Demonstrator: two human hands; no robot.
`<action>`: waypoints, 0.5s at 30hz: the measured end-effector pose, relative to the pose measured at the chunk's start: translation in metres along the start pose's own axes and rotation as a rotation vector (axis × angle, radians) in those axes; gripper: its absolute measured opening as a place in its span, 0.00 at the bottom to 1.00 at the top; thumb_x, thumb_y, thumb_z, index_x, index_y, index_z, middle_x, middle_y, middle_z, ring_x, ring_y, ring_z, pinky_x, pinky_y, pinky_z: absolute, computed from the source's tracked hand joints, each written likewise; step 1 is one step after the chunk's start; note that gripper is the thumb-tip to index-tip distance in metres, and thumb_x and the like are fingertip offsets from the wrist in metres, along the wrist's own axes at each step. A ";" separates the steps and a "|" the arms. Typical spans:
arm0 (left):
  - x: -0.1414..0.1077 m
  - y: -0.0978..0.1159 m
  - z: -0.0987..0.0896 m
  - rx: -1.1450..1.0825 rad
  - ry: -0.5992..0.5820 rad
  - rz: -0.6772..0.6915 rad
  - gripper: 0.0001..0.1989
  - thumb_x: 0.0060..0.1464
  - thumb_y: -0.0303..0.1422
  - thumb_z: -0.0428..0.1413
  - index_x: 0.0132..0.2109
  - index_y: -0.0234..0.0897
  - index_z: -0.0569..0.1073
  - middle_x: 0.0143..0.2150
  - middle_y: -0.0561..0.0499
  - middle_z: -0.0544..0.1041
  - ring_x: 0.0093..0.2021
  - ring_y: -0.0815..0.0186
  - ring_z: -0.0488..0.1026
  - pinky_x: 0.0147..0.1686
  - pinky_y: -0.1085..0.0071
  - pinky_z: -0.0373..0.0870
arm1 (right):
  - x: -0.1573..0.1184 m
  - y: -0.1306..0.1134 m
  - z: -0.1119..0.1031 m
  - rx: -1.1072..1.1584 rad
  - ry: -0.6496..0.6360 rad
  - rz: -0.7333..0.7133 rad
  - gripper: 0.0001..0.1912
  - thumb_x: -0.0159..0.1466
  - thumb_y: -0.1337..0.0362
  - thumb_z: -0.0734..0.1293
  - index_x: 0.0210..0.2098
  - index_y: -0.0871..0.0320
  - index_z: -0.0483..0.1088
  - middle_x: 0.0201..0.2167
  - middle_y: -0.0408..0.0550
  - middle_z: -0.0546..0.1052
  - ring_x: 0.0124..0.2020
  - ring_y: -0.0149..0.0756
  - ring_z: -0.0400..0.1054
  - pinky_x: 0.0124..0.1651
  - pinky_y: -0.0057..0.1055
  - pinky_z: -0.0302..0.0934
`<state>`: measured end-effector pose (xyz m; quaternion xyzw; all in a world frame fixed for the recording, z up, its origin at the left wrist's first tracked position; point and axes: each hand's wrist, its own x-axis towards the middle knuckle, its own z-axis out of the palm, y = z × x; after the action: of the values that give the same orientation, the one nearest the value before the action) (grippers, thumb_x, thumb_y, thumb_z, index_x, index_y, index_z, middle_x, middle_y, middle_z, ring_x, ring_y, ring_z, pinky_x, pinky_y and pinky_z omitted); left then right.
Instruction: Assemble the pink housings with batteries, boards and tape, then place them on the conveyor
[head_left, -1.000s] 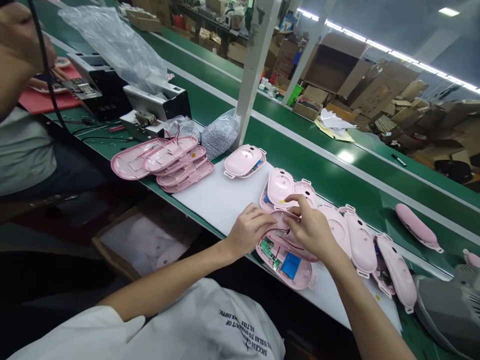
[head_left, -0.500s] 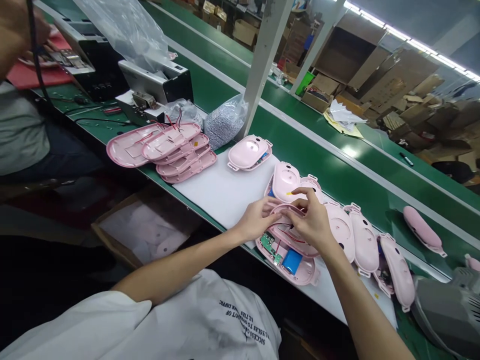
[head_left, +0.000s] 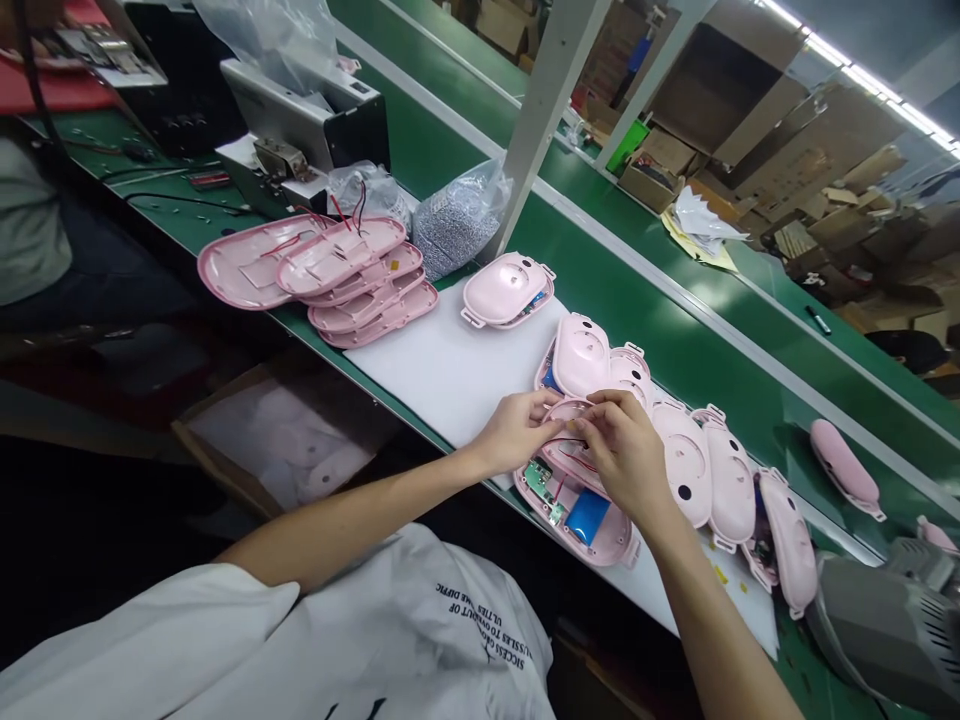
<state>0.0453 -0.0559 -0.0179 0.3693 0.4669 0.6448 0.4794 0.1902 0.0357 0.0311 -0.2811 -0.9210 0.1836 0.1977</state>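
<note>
My left hand (head_left: 517, 432) grips the rim of a pink plastic shell half (head_left: 566, 462), its hollow inner side facing up with thin red and black wires in it. My right hand (head_left: 628, 455) is closed on the far side of the same shell half, its thumb inside beside a small piece of yellow tape (head_left: 573, 426). Below it lies the matching pink shell half (head_left: 613, 548), open, holding a green circuit board (head_left: 538, 478) and a blue battery pack (head_left: 587, 516). Fingers partly hide the held rim.
Several pink shells (head_left: 731, 485) lie right on the white mat (head_left: 427, 370); another pink shell (head_left: 504, 290) lies farther back. Stacked shell halves (head_left: 360, 290) and a bag of small parts (head_left: 457, 220) are left. A grey machine (head_left: 885, 630) stands right, a metal post (head_left: 551, 110) behind.
The yellow tape, earlier at my right index fingertip, is now inside the held shell half. My right fingers have lowered onto its rim. The view has shifted slightly.
</note>
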 end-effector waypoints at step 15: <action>-0.007 -0.002 0.000 0.020 -0.021 -0.015 0.11 0.55 0.31 0.58 0.45 0.32 0.72 0.36 0.47 0.78 0.36 0.64 0.77 0.33 0.75 0.71 | -0.002 -0.003 0.005 -0.140 0.228 0.163 0.15 0.55 0.52 0.71 0.24 0.56 0.68 0.33 0.47 0.76 0.35 0.39 0.70 0.38 0.34 0.61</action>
<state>0.0480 -0.0621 -0.0197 0.3774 0.4712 0.6326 0.4851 0.1881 0.0306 0.0273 -0.3868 -0.8773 0.1012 0.2653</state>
